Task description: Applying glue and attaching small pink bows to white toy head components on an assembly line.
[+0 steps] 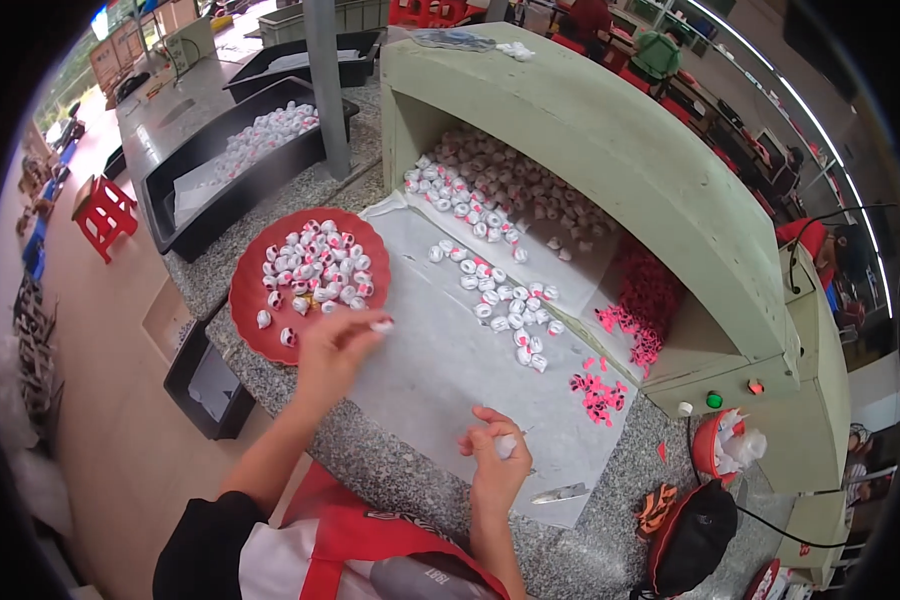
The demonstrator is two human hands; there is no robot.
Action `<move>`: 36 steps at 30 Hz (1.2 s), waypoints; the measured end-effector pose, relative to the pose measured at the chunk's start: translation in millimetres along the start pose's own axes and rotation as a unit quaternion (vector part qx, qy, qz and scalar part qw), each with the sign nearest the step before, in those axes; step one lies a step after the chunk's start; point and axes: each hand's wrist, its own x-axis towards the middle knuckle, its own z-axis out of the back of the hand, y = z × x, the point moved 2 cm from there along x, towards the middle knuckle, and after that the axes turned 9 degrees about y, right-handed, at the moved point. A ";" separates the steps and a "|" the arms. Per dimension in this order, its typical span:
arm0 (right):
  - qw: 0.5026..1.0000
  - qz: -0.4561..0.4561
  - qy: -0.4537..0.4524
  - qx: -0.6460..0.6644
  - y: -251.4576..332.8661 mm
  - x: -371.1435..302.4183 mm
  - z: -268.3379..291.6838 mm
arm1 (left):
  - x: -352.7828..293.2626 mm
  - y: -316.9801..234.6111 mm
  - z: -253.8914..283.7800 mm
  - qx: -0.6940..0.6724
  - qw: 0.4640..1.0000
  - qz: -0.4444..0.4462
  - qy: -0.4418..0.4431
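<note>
My left hand [332,355] is at the right edge of a red scalloped dish [250,318], pinching a small white piece with a dark pink mark [382,326]. Inside that dish lie many rounded white pieces [315,262] with pink and dark markings. Lower on the white sheet [420,370], my right hand [492,465] has its fingers curled around a small white piece [506,445]. Beyond the hands, a loose group of white rounded pieces [500,300] is spread on the sheet. Small pink and black pieces [597,398] form a pile on the right.
A pale green arched housing [610,120] covers more white pieces and a pink heap [645,290]. Tweezers [560,493] lie near the sheet's front edge. A black tray [185,240] of white pieces, a metal post [328,90], a red cup [715,445] and a black pouch [692,535] stand around.
</note>
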 end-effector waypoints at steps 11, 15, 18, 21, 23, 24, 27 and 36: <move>0.997 -0.031 -0.015 -0.069 16.4 -25.8 17.1 | 109.1 52.9 -91.8 0.405 0.913 -0.019 0.033; 0.996 0.044 -0.020 -0.075 16.4 -22.6 37.2 | 84.5 29.4 -81.4 0.206 0.975 0.034 0.079; 0.992 0.061 -0.012 -0.110 38.2 -20.0 33.8 | 29.2 5.2 -83.1 -0.464 0.846 0.162 0.205; 0.997 0.068 -0.039 -0.013 63.0 -21.6 26.7 | -5.1 -23.6 -92.5 -0.547 0.784 0.192 0.222; 0.986 0.118 -0.065 -0.098 77.0 -32.5 29.8 | -16.2 -42.6 -92.4 -0.348 0.888 0.166 0.250; 0.986 0.114 -0.074 -0.101 82.1 -37.8 25.8 | -21.6 -45.8 -94.1 -0.351 0.884 0.173 0.256; 0.924 0.278 -0.133 -0.225 96.0 -52.6 17.4 | -28.2 -60.1 -97.2 -0.283 0.922 0.022 0.263; 0.857 0.376 -0.050 -0.349 97.4 -49.0 18.0 | -31.9 -63.3 -100.2 -0.316 0.917 0.042 0.240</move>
